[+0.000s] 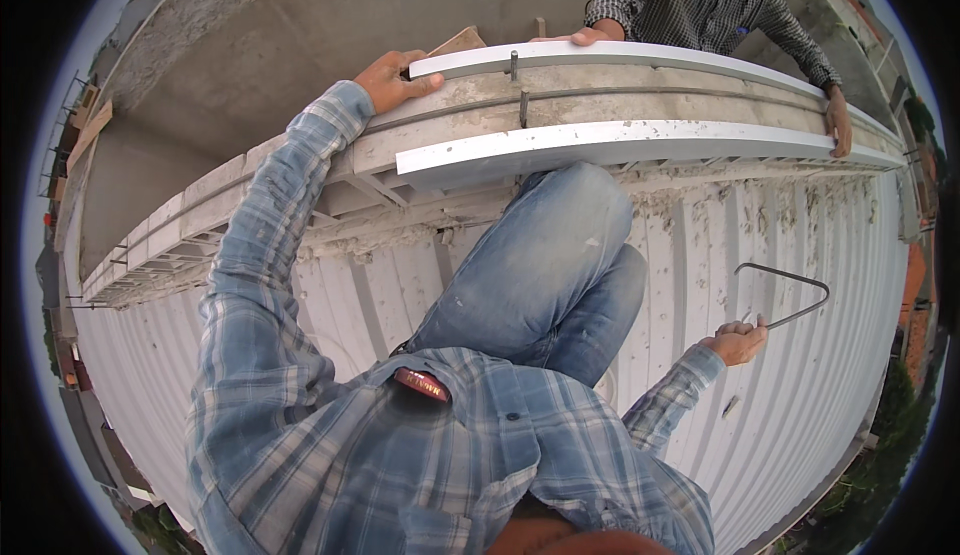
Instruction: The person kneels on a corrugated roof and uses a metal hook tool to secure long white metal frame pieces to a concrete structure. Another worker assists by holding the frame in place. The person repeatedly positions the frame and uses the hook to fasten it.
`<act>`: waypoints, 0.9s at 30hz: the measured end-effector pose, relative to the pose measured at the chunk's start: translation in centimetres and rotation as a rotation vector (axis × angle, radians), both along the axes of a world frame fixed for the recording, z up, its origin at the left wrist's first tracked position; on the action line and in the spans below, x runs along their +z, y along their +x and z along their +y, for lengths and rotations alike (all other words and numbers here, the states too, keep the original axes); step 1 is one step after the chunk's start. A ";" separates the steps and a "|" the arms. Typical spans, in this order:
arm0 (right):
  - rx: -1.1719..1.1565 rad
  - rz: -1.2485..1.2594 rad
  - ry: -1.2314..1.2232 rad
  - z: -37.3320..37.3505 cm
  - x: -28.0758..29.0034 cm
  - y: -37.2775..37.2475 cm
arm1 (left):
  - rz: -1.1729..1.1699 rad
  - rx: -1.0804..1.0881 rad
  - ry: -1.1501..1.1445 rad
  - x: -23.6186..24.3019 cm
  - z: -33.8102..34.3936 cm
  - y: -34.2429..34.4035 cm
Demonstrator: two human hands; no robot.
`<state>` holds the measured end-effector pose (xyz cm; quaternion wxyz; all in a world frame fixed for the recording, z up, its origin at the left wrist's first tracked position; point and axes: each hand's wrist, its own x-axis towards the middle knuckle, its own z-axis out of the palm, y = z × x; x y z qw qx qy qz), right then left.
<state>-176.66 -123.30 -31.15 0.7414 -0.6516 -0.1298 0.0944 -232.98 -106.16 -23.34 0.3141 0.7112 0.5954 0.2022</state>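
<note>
My left hand (393, 82) is at the left end of the far white board (660, 52), its fingers closed around that end. This board runs along the far side of the wall top, and the near white board (600, 136) runs along the near side, by my knee. Out to the right, my right hand (738, 342) grips one end of a bent steel rod (800, 307), a U-shaped clamp held above the roof sheets. A co-worker's hand (592, 34) rests on the far board, while their other hand (838, 127) reaches down over the near board at the right.
Steel bars (440, 112) lie along the block wall (345, 162), with short upright rods (524, 108) between the boards. Below me spreads ribbed metal roofing (690, 245) strewn with mortar crumbs. Beyond the wall is a grey concrete surface (330, 40). A small scrap (731, 406) lies on the roofing.
</note>
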 end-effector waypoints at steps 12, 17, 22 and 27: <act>0.701 -0.264 0.753 6.5 17.5 -9.6 | 0.073 -0.075 0.058 1.6 1.9 -0.4; 0.880 -0.189 0.871 6.0 16.4 -12.4 | 0.099 -0.065 0.091 1.5 2.0 0.4; 0.871 -0.223 0.817 6.1 16.4 -14.2 | 0.225 -0.057 0.121 3.2 1.8 1.6; 0.876 -0.268 0.797 6.5 16.6 -14.5 | 0.298 -0.015 0.063 4.5 2.0 2.9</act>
